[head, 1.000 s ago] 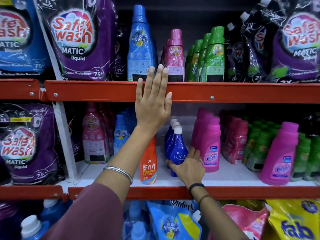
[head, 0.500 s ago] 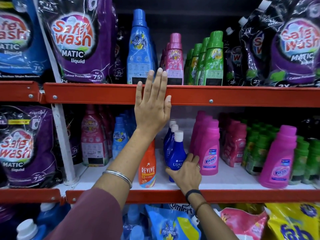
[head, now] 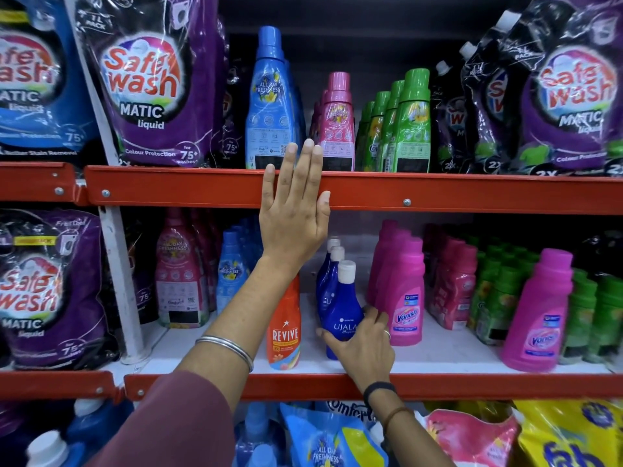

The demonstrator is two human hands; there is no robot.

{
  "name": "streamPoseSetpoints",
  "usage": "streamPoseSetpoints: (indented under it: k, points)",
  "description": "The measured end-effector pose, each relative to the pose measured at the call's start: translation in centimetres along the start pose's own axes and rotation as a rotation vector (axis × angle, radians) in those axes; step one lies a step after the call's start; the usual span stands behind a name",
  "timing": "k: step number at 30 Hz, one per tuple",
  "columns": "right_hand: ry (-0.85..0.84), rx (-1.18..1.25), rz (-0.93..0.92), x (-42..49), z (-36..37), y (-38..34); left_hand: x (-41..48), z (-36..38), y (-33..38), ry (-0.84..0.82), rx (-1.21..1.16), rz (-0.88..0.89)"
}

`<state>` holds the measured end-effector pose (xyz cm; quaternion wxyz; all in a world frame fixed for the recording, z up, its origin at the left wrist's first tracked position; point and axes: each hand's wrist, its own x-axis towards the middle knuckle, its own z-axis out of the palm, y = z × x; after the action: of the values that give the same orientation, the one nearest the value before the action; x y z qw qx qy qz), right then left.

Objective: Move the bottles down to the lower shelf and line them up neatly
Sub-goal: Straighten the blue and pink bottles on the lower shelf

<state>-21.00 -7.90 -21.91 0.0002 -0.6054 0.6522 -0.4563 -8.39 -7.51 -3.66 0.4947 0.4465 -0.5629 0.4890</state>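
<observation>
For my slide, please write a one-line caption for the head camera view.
Right hand grasps a dark blue white-capped Ujala bottle on the middle shelf; left hand rests flat on the red shelf edge.

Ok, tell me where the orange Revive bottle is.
The orange Revive bottle stands at the middle shelf's front edge, centre of the head view, just left of the dark blue Ujala bottle.

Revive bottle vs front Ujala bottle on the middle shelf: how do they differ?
The Revive bottle is orange; the front Ujala bottle is deep blue with a white cap. Revive stands free, its top hidden behind the left forearm; Ujala is gripped low by the right hand. Both stand upright, side by side near the shelf's front edge.
</observation>
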Motion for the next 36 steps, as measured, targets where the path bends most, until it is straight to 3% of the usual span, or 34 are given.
streamPoseSetpoints:
  k: [9,18,28,36]
  points:
    - [0.152,0.08,-0.087,1.1,-1.7,-0.2,0.0,0.1,0.0,-0.008,-0.005,0.001]
    - [0.06,0.59,-0.311,7.5,-4.5,-2.2,0.0,-0.1,0.0,-0.012,-0.003,0.003]
    - [-0.436,0.097,-0.497,15.3,-4.1,-4.2,0.0,0.1,-0.3,0.001,-0.009,0.025]
    - [-0.528,0.015,-0.465,15.8,-3.4,-3.5,0.0,0.4,-0.3,0.017,0.01,0.037]
